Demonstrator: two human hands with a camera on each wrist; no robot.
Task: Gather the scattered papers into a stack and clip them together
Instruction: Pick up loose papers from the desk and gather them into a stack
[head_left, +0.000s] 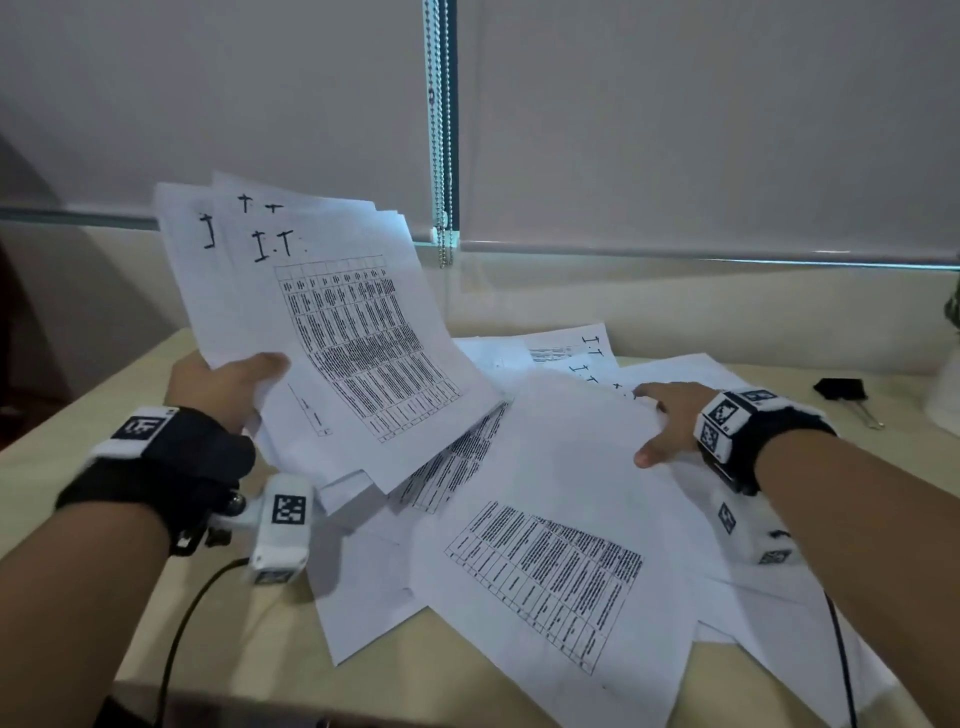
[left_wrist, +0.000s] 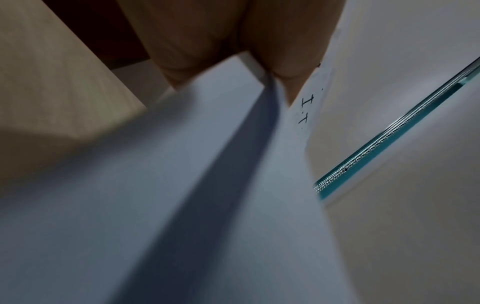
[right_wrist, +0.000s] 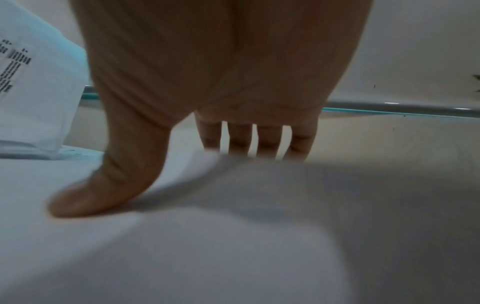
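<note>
Upper left: left hand (head_left: 223, 387) pinches a fanned sheaf (head_left: 322, 322), printed tables showing.
Right hand (head_left: 670, 421) spread flat on loose sheets (head_left: 545, 561).

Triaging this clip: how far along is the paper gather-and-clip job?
Done: the left hand grips a fanned, uneven bunch of sheets lifted off the table. In hand: the right hand lies flat, fingers straight, on the loose papers spread on the table. Left: collect those, square the stack, then clip it; the black binder clip lies untouched at far right.
</note>
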